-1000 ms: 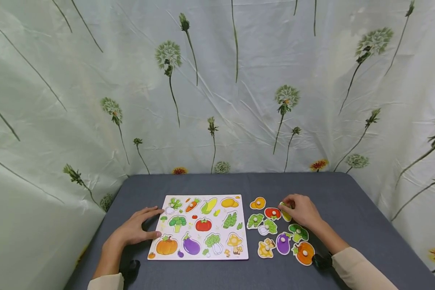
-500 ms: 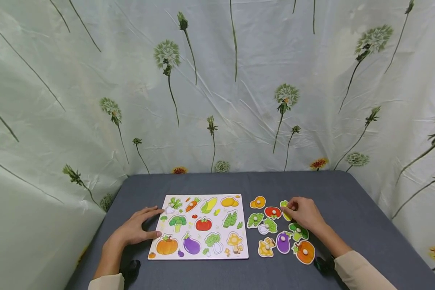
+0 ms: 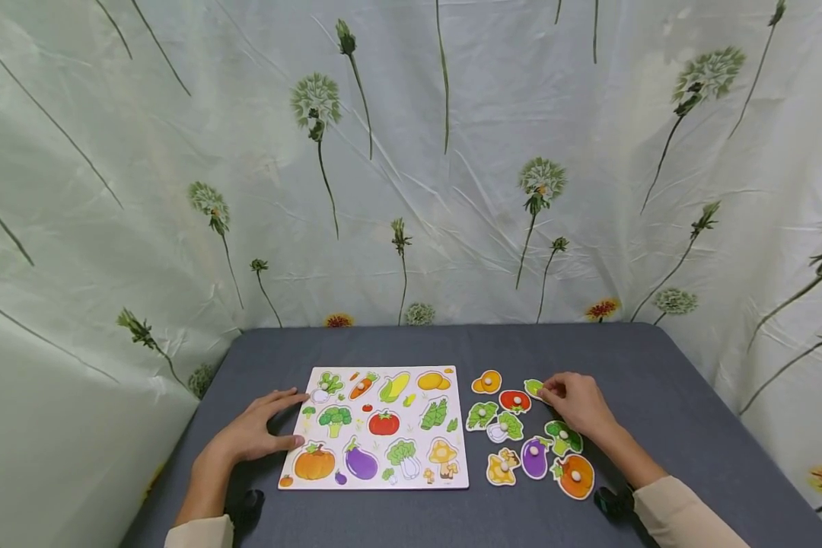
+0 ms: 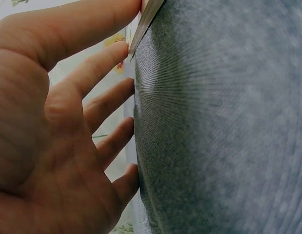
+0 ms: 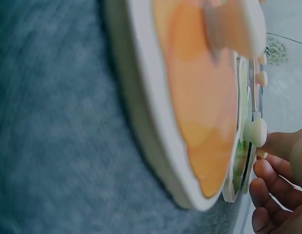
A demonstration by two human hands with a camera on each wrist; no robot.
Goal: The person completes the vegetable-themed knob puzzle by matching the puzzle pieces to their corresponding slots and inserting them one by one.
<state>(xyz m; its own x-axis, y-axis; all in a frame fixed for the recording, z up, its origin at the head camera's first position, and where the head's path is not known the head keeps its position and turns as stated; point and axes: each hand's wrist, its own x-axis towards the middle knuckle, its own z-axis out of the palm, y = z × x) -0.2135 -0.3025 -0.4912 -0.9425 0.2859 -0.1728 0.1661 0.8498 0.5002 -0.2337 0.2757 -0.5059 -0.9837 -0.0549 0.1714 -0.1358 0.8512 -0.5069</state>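
Note:
A white vegetable puzzle board (image 3: 418, 464) lies on the dark table. At its left edge rests my left hand (image 3: 250, 430), fingers spread, thumb and fingertips against the board; the left wrist view shows the same hand (image 4: 68, 126) with nothing in its grasp. To the board's right, my right hand (image 3: 578, 403) pinches the yellow-green corn piece (image 3: 533, 388), which is mostly covered by the fingers. Around that hand lie the tomato piece (image 3: 515, 401), the broccoli piece (image 3: 564, 438) and the eggplant piece (image 3: 536, 458). In the right wrist view, my right hand (image 5: 282, 190) is behind the pumpkin piece (image 5: 204, 107).
More knobbed pieces lie right of the board: a potato piece (image 3: 487, 382), a leafy green piece (image 3: 482, 416), a cabbage piece (image 3: 505, 428) and a mushroom piece (image 3: 503, 467). A patterned curtain (image 3: 411, 167) hangs behind the table (image 3: 377, 346).
The corn piece has turned and shifted slightly left, its green end now showing beside the fingertips. My right hand has moved slightly right from a second ago. My left hand has stayed put.

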